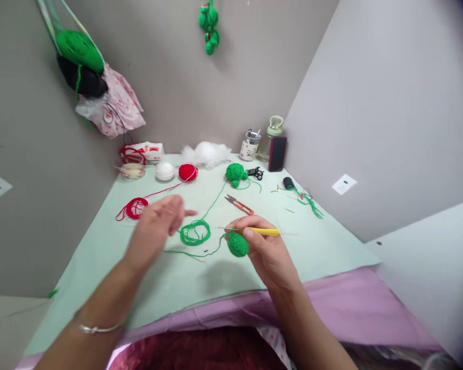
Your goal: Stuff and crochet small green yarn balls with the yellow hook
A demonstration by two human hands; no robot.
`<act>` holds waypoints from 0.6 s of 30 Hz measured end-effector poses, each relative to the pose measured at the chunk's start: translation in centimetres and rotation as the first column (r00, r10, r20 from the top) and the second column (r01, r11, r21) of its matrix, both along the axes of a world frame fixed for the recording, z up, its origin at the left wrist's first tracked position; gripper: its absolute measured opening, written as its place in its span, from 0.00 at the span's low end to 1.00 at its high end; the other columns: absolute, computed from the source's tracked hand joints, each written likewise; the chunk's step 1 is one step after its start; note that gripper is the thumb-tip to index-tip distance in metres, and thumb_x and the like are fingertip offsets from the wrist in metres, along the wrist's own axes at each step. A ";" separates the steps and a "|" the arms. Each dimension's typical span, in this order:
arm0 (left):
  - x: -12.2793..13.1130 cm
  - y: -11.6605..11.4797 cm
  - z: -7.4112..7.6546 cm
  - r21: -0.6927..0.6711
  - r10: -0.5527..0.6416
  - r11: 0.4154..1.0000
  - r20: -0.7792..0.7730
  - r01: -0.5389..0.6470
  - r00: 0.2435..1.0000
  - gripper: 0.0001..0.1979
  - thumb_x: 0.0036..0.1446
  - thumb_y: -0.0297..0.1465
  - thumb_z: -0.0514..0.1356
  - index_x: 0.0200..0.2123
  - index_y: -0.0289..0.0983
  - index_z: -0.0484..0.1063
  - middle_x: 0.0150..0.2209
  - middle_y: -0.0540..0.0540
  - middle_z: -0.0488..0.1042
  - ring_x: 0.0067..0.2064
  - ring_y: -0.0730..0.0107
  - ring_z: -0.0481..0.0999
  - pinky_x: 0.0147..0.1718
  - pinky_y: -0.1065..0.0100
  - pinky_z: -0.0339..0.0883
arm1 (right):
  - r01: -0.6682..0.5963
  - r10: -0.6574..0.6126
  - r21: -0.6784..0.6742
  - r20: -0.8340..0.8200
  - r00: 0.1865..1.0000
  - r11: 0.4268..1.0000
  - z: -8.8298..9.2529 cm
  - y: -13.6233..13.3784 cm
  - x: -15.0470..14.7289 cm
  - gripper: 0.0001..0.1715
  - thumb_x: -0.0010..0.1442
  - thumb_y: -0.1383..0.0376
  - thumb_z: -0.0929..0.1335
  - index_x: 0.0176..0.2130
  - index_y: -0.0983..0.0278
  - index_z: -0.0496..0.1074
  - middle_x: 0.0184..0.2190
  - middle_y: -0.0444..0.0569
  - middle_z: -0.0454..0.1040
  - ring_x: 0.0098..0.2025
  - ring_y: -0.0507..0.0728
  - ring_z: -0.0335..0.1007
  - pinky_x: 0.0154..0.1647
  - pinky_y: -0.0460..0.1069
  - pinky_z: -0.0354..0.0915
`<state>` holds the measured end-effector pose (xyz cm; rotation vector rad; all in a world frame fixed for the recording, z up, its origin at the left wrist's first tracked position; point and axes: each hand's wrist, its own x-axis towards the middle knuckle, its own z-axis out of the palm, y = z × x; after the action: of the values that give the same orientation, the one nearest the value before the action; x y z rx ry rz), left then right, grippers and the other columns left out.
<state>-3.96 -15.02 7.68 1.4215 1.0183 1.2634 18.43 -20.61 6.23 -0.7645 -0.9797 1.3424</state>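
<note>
Right hand (270,250) holds yellow-handled hook (268,232), green piece (238,244) — left hand (156,221) apart, blurred.

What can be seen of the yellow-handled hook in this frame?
The yellow-handled hook has a yellow handle that looks like plastic and a thin, silvery, metal-looking shaft. It is held nearly level, tip toward the picture's left, gripped in the right hand above the pale green tabletop. The green crocheted piece sits just below the shaft; whether a loop joins them is too small to tell.
</note>
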 end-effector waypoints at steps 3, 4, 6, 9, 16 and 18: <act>3.2 -1.9 0.6 -0.098 -0.432 0.870 0.319 0.483 0.844 0.35 0.64 0.60 0.57 0.17 0.41 0.57 0.18 0.57 0.52 0.21 0.75 0.51 0.38 0.61 0.79 | 0.049 -0.051 0.073 0.029 0.998 0.996 0.4 0.4 -0.5 0.11 0.55 0.54 0.82 0.35 0.57 0.85 0.35 0.45 0.87 0.38 0.54 0.81 0.40 0.46 0.73; 3.3 -2.3 1.1 -0.121 -0.507 0.789 0.426 0.602 0.750 0.35 0.64 0.62 0.56 0.17 0.41 0.57 0.17 0.58 0.51 0.19 0.77 0.48 0.33 0.61 0.80 | 0.078 -0.082 0.100 0.042 0.996 0.992 0.4 0.5 -0.6 0.11 0.55 0.54 0.82 0.35 0.56 0.85 0.35 0.45 0.87 0.39 0.54 0.81 0.41 0.47 0.74; 2.4 -3.1 2.7 -0.120 -0.407 0.794 0.624 0.596 0.667 0.34 0.62 0.62 0.58 0.19 0.40 0.62 0.19 0.57 0.54 0.18 0.78 0.46 0.21 0.66 0.76 | 0.131 -0.144 0.157 0.077 0.987 0.979 0.2 0.6 -0.7 0.10 0.56 0.55 0.81 0.36 0.57 0.85 0.35 0.46 0.87 0.40 0.55 0.82 0.42 0.48 0.75; 0.4 -3.7 5.0 -0.055 -0.102 0.973 0.766 0.223 0.635 0.27 0.64 0.60 0.58 0.33 0.42 0.78 0.31 0.48 0.74 0.28 0.71 0.72 0.32 0.68 0.81 | 0.163 -0.204 0.246 0.152 0.967 0.955 -0.2 0.6 -1.0 0.08 0.61 0.56 0.79 0.37 0.58 0.84 0.37 0.48 0.87 0.41 0.57 0.84 0.42 0.50 0.77; 0.6 -2.2 1.6 0.588 0.109 0.808 -0.228 0.048 0.968 0.20 0.70 0.46 0.60 0.30 0.47 0.85 0.52 0.47 0.84 0.72 0.48 0.63 0.76 0.42 0.20 | 0.219 -0.432 0.572 0.267 0.861 0.791 0.5 0.9 -2.4 0.07 0.69 0.67 0.72 0.42 0.57 0.83 0.40 0.48 0.87 0.44 0.58 0.84 0.44 0.53 0.80; 1.1 -1.9 0.3 0.396 0.013 0.913 -0.268 0.098 0.963 0.11 0.67 0.42 0.65 0.46 0.47 0.86 0.60 0.44 0.80 0.73 0.45 0.62 0.76 0.41 0.36 | 0.188 -0.497 0.654 0.326 0.804 0.733 0.8 1.3 -2.7 0.10 0.69 0.70 0.71 0.45 0.57 0.82 0.41 0.50 0.86 0.45 0.59 0.84 0.46 0.54 0.79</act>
<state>-2.82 -16.91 8.02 1.9684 0.9222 1.3272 15.76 -19.33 7.04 -0.7521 -1.4730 0.4327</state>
